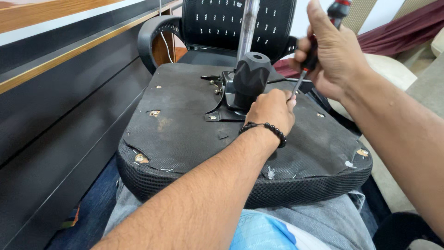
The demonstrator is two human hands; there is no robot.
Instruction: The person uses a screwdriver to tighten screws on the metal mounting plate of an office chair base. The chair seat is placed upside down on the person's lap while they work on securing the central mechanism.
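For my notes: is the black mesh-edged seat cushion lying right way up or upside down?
Upside down: the black seat cushion shows its underside, with metal mounting plate facing up.

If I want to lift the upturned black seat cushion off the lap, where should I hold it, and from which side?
Probably grip the seat cushion by its thick mesh rim, from the two sides. The rim is rounded and bare there, while the middle carries the metal bracket and the black column cover, with both hands working there.

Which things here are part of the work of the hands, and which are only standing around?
In use:
left hand
right hand
screwdriver
seat, upside down on the lap
mechanism

Standing around:
chair
desk
sofa
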